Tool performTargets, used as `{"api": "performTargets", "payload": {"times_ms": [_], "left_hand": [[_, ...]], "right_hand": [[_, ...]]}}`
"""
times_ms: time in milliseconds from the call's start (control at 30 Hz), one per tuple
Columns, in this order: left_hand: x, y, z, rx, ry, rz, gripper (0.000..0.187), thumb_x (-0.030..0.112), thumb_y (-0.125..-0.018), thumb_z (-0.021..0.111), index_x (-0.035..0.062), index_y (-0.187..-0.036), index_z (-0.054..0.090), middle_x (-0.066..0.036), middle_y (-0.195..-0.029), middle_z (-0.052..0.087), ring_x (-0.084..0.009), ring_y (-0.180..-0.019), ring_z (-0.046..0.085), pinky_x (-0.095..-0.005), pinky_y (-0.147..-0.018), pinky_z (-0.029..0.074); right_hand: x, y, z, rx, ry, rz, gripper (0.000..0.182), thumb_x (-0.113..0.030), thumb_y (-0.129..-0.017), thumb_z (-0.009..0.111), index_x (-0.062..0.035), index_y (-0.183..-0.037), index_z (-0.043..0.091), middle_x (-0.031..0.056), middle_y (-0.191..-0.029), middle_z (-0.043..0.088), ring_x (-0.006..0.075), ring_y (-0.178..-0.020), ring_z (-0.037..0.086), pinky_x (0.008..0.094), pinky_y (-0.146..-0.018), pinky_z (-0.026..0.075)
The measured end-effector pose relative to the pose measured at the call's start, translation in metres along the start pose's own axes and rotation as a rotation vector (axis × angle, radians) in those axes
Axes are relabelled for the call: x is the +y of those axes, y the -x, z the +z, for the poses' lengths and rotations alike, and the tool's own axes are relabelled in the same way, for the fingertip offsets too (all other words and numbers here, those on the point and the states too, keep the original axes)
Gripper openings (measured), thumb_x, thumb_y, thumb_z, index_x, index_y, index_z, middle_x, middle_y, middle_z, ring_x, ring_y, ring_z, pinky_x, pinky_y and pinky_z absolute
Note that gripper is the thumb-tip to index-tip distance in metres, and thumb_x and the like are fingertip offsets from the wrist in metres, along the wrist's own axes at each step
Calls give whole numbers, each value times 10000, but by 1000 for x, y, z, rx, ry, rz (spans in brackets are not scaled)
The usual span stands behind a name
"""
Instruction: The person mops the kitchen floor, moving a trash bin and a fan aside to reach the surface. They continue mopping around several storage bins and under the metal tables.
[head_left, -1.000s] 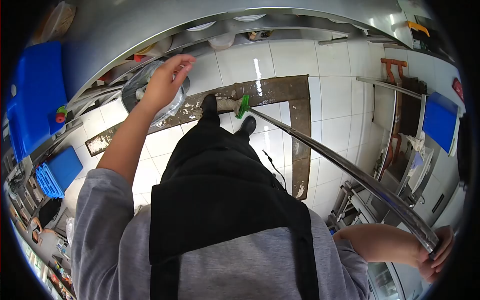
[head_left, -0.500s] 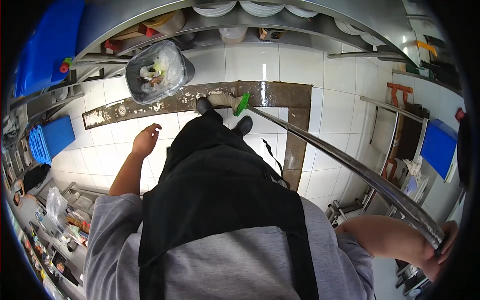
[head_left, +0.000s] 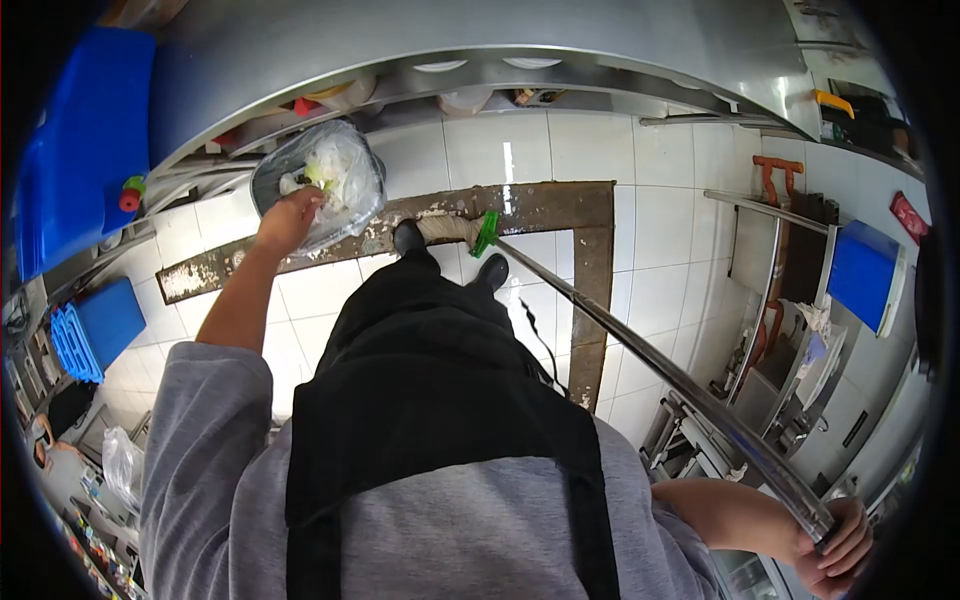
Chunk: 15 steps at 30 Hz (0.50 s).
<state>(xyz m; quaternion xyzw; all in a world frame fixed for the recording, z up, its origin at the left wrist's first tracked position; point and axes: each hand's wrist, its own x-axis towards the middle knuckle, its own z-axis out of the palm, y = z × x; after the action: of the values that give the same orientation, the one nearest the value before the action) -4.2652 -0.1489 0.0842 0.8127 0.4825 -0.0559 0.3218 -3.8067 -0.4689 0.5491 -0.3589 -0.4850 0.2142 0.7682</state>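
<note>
A mop with a metal pole (head_left: 650, 350), a green clamp (head_left: 487, 233) and a pale cloth head (head_left: 448, 230) lies across the view, its head on the brown floor strip beside the boots. Wrapped round the pole's upper end at the lower right is my right hand (head_left: 840, 548). My left hand (head_left: 290, 220) is over the near edge of a lined trash bin (head_left: 268, 180), its fingers bent close to the plastic and food scraps (head_left: 335, 175). Whether those fingers pinch anything is too small to tell.
A steel counter (head_left: 480, 30) with shelves below runs along the top. Blue crates (head_left: 110, 310) stand at left, a blue bin (head_left: 865, 275) at right. The brown strip (head_left: 590, 300) turns a corner on white tiles. Another person (head_left: 62, 465) is at far left.
My left hand has moved up and forward from above the floor to the trash bin. My right hand has shifted slightly down and left, still round the pole. The view has tilted a little.
</note>
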Motion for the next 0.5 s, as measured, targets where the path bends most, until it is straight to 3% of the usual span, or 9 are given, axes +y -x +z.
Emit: {"api": "performTargets", "payload": {"times_ms": [33, 100, 133, 200, 233, 300, 433, 467, 500], "left_hand": [[-2, -5, -9, 7, 3, 11, 192, 182, -902, 537, 119, -1076, 592, -197, -946, 659, -410, -846, 629, -482, -739, 500], [-2, -20, -32, -32, -144, 34, 198, 187, -887, 542, 82, -1048, 590, -190, -915, 658, -410, -824, 628, -484, -727, 501], [-13, -22, -36, -58, -210, 107, 205, 191, -873, 536, 69, -1027, 595, -187, -891, 654, -407, -790, 628, -487, -706, 502], [-67, -20, -7, 69, -367, 266, 191, 156, -853, 525, 107, -1013, 617, -166, -887, 660, -393, -761, 635, -497, -674, 506], [-35, -2, -30, 83, -332, 258, 204, 141, -841, 522, 117, -1007, 638, -156, -874, 662, -388, -748, 636, -497, -670, 507], [-50, 21, -27, 56, -141, 210, 211, 171, -858, 504, 153, -984, 672, -170, -857, 663, -386, -769, 639, -501, -690, 509], [-56, 95, -7, 89, -94, -141, 231, 290, -881, 518, 129, -965, 661, -185, -893, 663, -401, -834, 634, -512, -736, 494], [-80, 113, 13, 190, 23, -47, 216, 275, -877, 536, 115, -949, 663, -188, -883, 666, -409, -821, 633, -510, -733, 492], [-61, 143, 10, 143, -29, -164, 237, 235, -903, 518, 30, -892, 638, -221, -836, 653, -420, -840, 617, -493, -719, 482]], "right_hand": [[-7, 2, 1, -4, 7, -11, 236, -244, -866, 672, -84, -785, 520, -23, -557, 447, 97, -423, 436, 269, -402, 388], [-24, 5, 1, 200, 130, -76, 197, -101, -690, 676, -128, -659, 484, -66, -434, 475, 40, -340, 453, 139, -369, 403], [-15, 3, 6, 106, 79, -118, 283, -35, -679, 736, -94, -766, 473, -53, -457, 485, 51, -344, 467, 140, -393, 444], [-7, 2, 20, 100, 45, -172, 260, -55, -783, 706, -76, -780, 447, 1, -481, 521, 71, -352, 503, 152, -349, 433], [-4, -3, 25, 88, 27, -199, 237, -47, -821, 678, -62, -770, 447, 41, -492, 559, 96, -352, 534, 169, -322, 434], [-3, -8, 24, 25, 38, -171, 325, -103, -855, 679, -82, -907, 359, 21, -500, 507, 108, -351, 512, 203, -315, 427], [4, -25, 31, -112, -56, -69, 325, -176, -877, 673, -91, -920, 362, 13, -547, 460, 135, -393, 462, 280, -361, 404], [5, -27, 30, -109, -53, -56, 339, -194, -871, 682, -92, -921, 362, 20, -552, 454, 139, -401, 454, 288, -369, 396], [10, -25, 36, -113, -59, -34, 354, -212, -864, 691, -94, -921, 362, 27, -557, 449, 142, -409, 446, 296, -377, 387]]}}
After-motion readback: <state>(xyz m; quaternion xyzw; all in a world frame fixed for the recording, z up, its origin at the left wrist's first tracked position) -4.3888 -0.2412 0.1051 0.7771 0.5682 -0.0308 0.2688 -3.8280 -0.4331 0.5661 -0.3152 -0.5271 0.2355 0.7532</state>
